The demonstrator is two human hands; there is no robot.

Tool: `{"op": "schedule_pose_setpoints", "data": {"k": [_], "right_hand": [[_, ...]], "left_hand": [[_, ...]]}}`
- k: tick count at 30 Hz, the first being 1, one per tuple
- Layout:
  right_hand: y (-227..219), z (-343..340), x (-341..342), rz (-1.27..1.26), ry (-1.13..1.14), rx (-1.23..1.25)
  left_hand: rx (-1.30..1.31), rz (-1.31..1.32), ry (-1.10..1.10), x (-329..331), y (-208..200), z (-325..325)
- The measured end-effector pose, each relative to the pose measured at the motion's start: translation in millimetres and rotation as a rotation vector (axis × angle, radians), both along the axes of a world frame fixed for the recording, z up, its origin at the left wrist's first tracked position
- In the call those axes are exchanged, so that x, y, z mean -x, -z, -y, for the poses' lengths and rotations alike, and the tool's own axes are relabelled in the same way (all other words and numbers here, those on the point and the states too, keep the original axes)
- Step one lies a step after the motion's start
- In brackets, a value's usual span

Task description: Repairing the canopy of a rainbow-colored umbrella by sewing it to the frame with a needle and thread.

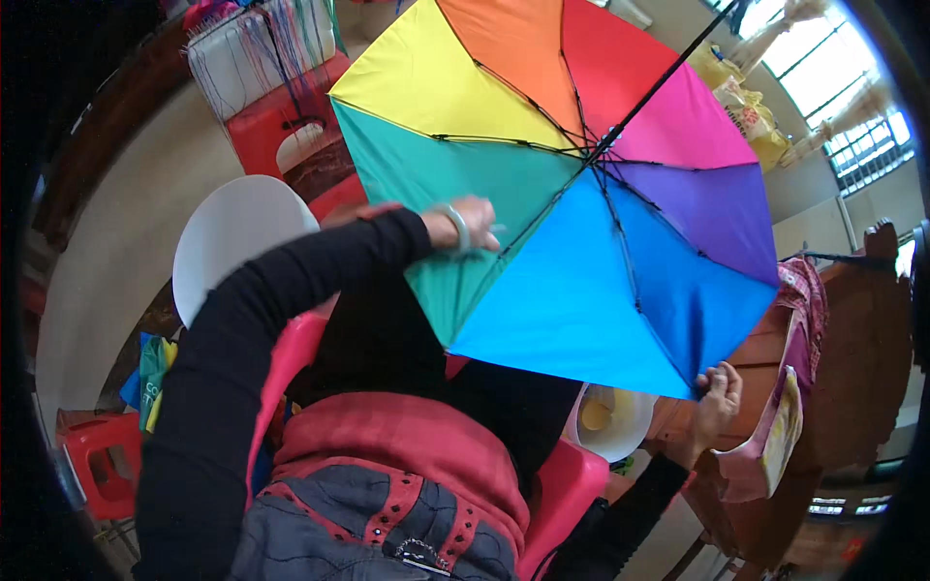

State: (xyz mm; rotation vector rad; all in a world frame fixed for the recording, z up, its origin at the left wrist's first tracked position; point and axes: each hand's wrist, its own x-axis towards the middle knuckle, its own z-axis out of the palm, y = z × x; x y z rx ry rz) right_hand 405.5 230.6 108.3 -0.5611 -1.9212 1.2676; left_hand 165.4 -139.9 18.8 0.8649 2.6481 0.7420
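An open umbrella (552, 320) with rainbow-coloured panels fills the upper middle, its inner side facing me. Its dark ribs spread from the hub, and the black shaft (668, 79) slants to the upper right. My right hand (718, 395) pinches the canopy edge at the tip between the blue panels. Over the green panel, my left hand (472, 223) is curled and slightly blurred, with a pale bracelet (457, 230) at the wrist. Something small and whitish shows at its fingertips, too smeared to name.
A white round tub (237, 228) stands at the left, near a red stool (105, 465). Below the umbrella's right edge sits a white bucket (630, 426) with a yellowish thing inside. Brown wooden furniture (852, 387) with cloths stands at the right. Coloured threads (276, 48) hang at the upper left.
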Motion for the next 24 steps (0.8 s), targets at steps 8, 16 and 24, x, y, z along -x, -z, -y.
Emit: {"op": "schedule_pose_setpoints", "data": {"k": [8, 16, 24], "right_hand": [[22, 68, 3, -0.023, -0.07, 0.049], [29, 67, -5, -0.011, -0.012, 0.115], [28, 66, -8, -0.072, -0.036, 0.234]], "left_hand": [[-0.069, -0.008, -0.293, -39, 45, -40], [-0.124, -0.111, -0.443, -50, 59, -55], [-0.134, -0.249, -0.392, -57, 53, -50]]}}
